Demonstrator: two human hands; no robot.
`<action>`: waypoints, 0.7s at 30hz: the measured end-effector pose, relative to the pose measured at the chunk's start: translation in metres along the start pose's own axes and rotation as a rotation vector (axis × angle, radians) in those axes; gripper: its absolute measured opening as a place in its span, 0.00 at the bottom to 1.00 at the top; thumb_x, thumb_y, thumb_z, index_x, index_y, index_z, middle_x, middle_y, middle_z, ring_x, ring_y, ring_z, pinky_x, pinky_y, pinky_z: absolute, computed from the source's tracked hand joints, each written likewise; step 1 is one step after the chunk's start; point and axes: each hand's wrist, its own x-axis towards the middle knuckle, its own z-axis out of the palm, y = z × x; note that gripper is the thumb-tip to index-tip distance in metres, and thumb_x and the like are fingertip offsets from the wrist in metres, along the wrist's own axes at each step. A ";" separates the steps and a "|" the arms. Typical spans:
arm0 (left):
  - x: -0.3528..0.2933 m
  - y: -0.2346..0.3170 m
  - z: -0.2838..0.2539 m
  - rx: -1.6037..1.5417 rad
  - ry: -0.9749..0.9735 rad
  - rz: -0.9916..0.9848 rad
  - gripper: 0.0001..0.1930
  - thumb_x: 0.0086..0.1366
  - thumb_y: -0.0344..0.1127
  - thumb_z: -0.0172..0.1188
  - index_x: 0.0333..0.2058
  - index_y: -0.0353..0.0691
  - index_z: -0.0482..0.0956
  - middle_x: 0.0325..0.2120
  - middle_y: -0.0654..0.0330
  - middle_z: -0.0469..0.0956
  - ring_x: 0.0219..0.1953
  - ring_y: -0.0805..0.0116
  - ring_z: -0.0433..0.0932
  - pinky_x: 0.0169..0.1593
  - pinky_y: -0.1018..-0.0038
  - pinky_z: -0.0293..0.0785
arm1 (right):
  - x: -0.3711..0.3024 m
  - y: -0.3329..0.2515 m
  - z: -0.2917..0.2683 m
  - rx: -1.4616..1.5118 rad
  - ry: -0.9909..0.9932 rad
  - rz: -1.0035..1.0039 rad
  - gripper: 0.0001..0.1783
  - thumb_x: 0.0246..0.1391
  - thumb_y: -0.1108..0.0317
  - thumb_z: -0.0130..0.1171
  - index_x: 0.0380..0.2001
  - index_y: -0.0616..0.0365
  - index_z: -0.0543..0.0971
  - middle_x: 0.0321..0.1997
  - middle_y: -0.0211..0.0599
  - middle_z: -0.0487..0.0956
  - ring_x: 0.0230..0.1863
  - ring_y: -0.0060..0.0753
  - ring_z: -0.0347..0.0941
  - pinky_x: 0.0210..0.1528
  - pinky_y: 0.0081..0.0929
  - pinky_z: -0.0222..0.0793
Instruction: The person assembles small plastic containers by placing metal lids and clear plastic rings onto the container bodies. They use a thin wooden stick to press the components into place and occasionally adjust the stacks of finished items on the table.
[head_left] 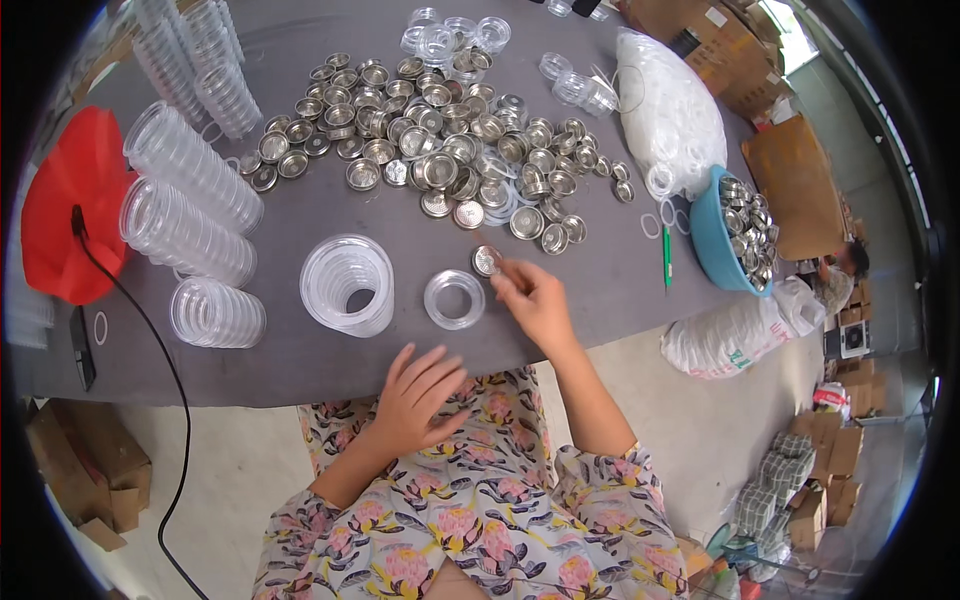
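Observation:
My right hand [535,305] has its thumb and fingers closed on the edge of a small round metal cap [485,261] with a perforated face; the fingertips are partly blurred. Just left of that hand, a clear plastic ring-shaped piece [432,301] lies flat on the grey table. My left hand [422,398] hovers by the table's front edge, palm down, fingers spread, holding nothing. A stack of clear plastic rings [312,290] stands beyond it to the left. Farther back spreads a loose pile of shiny metal caps [362,175], with some white rings among them.
Tall stacks of clear plastic pieces [190,230] and a red bag [65,200] line the left. A black cable [150,320] hangs over the front edge. At right are a blue basin [715,240] of caps, a green pen [667,258] and a clear bag [665,100].

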 end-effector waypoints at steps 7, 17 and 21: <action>0.015 -0.002 0.025 0.086 -0.042 -0.119 0.30 0.47 0.44 0.64 0.48 0.37 0.69 0.49 0.53 0.69 0.54 0.55 0.66 0.59 0.53 0.53 | 0.064 0.022 0.012 -0.386 0.179 -0.039 0.12 0.49 0.65 0.54 0.38 0.51 0.77 0.29 0.44 0.79 0.32 0.47 0.75 0.33 0.40 0.70; 0.009 -0.003 0.026 0.063 -0.033 -0.079 0.24 0.51 0.40 0.61 0.46 0.39 0.71 0.46 0.56 0.71 0.52 0.59 0.68 0.57 0.56 0.57 | 0.068 0.031 0.013 -0.570 0.309 -0.219 0.07 0.47 0.65 0.55 0.31 0.52 0.77 0.22 0.40 0.78 0.24 0.45 0.75 0.27 0.38 0.69; 0.015 -0.004 0.022 -0.063 0.009 -0.127 0.24 0.50 0.39 0.61 0.47 0.38 0.70 0.47 0.56 0.70 0.52 0.58 0.67 0.57 0.56 0.57 | 0.056 0.019 0.003 -0.344 0.482 -0.234 0.05 0.47 0.67 0.57 0.30 0.52 0.76 0.21 0.38 0.77 0.23 0.44 0.75 0.25 0.37 0.68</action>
